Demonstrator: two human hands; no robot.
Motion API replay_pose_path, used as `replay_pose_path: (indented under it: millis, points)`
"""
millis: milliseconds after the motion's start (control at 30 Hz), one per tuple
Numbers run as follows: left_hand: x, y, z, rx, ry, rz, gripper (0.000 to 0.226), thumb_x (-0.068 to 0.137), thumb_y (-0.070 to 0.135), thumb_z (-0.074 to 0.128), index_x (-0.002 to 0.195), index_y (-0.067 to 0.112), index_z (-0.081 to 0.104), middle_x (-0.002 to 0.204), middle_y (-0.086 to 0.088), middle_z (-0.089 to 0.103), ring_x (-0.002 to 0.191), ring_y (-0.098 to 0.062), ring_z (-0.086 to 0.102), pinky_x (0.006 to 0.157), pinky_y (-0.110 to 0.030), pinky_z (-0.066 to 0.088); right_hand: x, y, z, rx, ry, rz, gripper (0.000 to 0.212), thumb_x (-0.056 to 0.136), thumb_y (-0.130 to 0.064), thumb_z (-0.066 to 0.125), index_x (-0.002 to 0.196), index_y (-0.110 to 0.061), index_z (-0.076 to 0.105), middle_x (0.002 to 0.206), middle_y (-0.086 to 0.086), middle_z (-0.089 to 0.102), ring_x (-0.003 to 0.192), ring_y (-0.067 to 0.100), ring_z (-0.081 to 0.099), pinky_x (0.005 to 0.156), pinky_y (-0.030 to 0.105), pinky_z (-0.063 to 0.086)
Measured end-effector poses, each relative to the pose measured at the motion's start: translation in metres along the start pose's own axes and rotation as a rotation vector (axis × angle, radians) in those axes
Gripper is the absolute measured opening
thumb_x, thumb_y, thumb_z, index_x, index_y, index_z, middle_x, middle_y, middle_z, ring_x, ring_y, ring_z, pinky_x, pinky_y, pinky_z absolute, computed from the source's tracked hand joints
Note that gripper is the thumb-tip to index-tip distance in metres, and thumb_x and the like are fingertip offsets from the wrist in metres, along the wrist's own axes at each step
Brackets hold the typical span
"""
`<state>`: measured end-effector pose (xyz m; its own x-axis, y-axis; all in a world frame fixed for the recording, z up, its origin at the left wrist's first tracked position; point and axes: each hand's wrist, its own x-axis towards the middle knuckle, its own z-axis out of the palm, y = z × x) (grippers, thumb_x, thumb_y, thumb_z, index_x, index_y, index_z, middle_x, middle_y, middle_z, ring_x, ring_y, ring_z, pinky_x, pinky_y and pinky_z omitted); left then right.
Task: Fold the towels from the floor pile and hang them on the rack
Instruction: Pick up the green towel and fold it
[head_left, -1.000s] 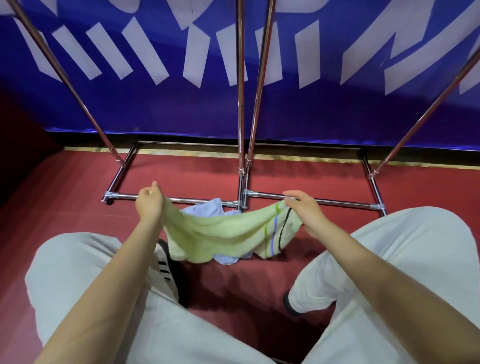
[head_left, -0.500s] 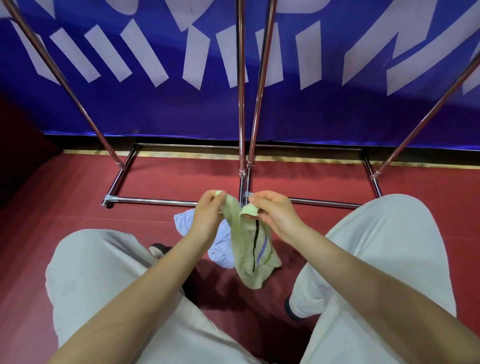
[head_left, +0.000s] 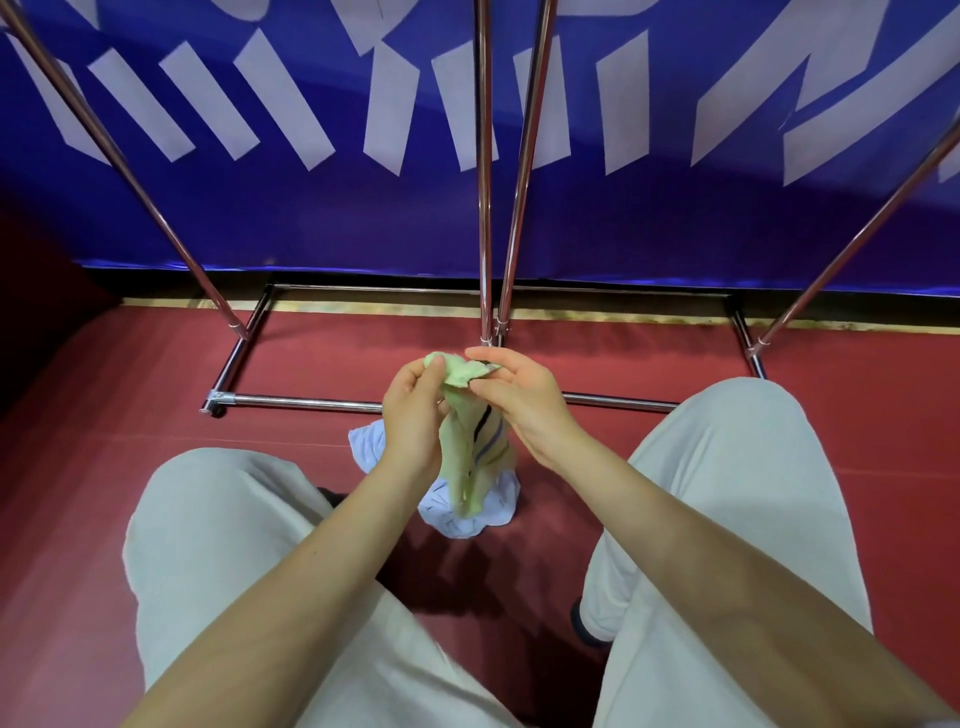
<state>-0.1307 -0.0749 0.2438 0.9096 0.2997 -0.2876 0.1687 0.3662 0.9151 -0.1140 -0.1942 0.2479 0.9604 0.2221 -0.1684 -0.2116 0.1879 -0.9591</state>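
2 hands (head_left: 415, 410) (head_left: 519, 400), 2 towels (1 green (head_left: 467, 457), 1 white (head_left: 467, 514)), 4 rack poles (head_left: 484, 171).

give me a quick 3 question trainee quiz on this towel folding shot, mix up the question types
1. True or false: the green towel already hangs on the rack.
2. Multiple choice: what lies on the floor below the hands? A) a pale blue towel B) a bucket C) a hanger
3. Fill in: both hands pinch the green towel at its ____ edge.

Key:
1. False: the left hand and the right hand hold it up in front of the rack's base bar.
2. A, the pale blue towel.
3. Top; the rest hangs down, bunched.
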Motion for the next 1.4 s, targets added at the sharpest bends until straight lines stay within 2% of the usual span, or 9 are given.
replay_pose_path:
  millis: [233,367,467,533,700,867,1100,1267,1400]
  points:
    - [-0.004,-0.004,0.003,0.026,-0.039,0.007,0.012,0.096,0.014,0.056,0.097,0.008,0.066,0.078,0.001,0.065,0.063,-0.005,0.06,0.06,-0.019,0.049,0.004,0.002,-0.004,-0.26,0.065,-0.166,0.015,0.089,-0.002,0.06,0.083,-0.013,0.069,0.061,0.003,0.061,0.058,0.012,0.062,0.062,0.023,0.054]
    - [-0.002,-0.004,0.002,0.075,-0.035,0.024,0.014,0.095,0.014,0.056,0.1,0.01,0.069,0.078,0.0,0.063,0.064,-0.007,0.054,0.059,-0.02,0.045,0.007,0.0,-0.012,-0.541,0.189,-0.365,0.006,0.083,-0.012,0.07,0.083,-0.017,0.073,0.077,-0.005,0.052,0.068,0.003,0.051,0.065,0.015,0.041]
    - [-0.001,-0.005,0.005,0.072,-0.01,-0.008,0.015,0.096,0.016,0.056,0.101,0.017,0.07,0.083,-0.003,0.062,0.07,-0.012,0.053,0.061,-0.023,0.045,0.007,-0.002,-0.02,-0.603,0.241,-0.44,0.006,0.083,-0.016,0.069,0.077,-0.014,0.069,0.081,-0.003,0.055,0.075,0.007,0.053,0.069,0.02,0.043]
    - [0.001,-0.007,0.007,0.076,0.0,-0.015,0.017,0.096,0.017,0.056,0.104,0.019,0.071,0.085,-0.001,0.065,0.071,-0.012,0.054,0.062,-0.023,0.046,0.004,-0.005,-0.024,-0.573,0.233,-0.404,0.011,0.085,-0.016,0.067,0.075,-0.011,0.065,0.077,0.0,0.06,0.072,0.008,0.054,0.069,0.026,0.045]
    - [-0.003,-0.01,0.016,0.044,-0.041,-0.037,0.017,0.096,0.016,0.056,0.104,0.018,0.071,0.095,-0.01,0.067,0.086,-0.019,0.059,0.073,-0.027,0.05,-0.003,-0.01,-0.024,-0.39,0.128,-0.29,0.013,0.088,-0.008,0.064,0.077,-0.014,0.062,0.07,-0.009,0.061,0.064,-0.003,0.055,0.065,0.014,0.044]
    - [-0.008,-0.01,0.022,0.026,-0.121,-0.043,0.019,0.096,0.015,0.056,0.106,0.013,0.072,0.103,-0.011,0.072,0.094,-0.022,0.066,0.086,-0.031,0.052,-0.001,-0.007,-0.026,-0.334,0.156,-0.226,0.016,0.087,-0.01,0.065,0.073,-0.016,0.062,0.068,-0.004,0.062,0.064,0.003,0.056,0.065,0.019,0.046]
    - [-0.007,-0.012,0.022,0.075,-0.141,-0.059,0.02,0.094,0.017,0.058,0.103,0.009,0.074,0.095,-0.012,0.068,0.089,-0.022,0.06,0.083,-0.035,0.049,0.002,-0.002,-0.026,-0.413,0.188,-0.214,0.015,0.086,-0.015,0.067,0.073,-0.02,0.06,0.07,-0.006,0.061,0.069,0.008,0.056,0.07,0.028,0.046]
    - [-0.005,-0.006,0.021,0.099,-0.203,-0.081,0.024,0.095,0.013,0.054,0.109,0.003,0.07,0.098,-0.014,0.072,0.086,-0.019,0.067,0.079,-0.03,0.054,0.005,0.0,-0.027,-0.536,0.223,-0.24,0.018,0.083,-0.017,0.067,0.074,-0.025,0.055,0.069,-0.009,0.059,0.07,0.009,0.055,0.071,0.028,0.045]
    - [-0.008,-0.004,0.023,0.106,-0.225,-0.084,0.022,0.095,0.015,0.052,0.09,0.011,0.074,0.084,-0.012,0.059,0.07,-0.014,0.054,0.068,-0.027,0.045,0.006,0.001,-0.028,-0.489,0.245,-0.229,0.018,0.083,-0.016,0.069,0.074,-0.023,0.055,0.07,-0.004,0.058,0.067,0.008,0.053,0.066,0.023,0.043]
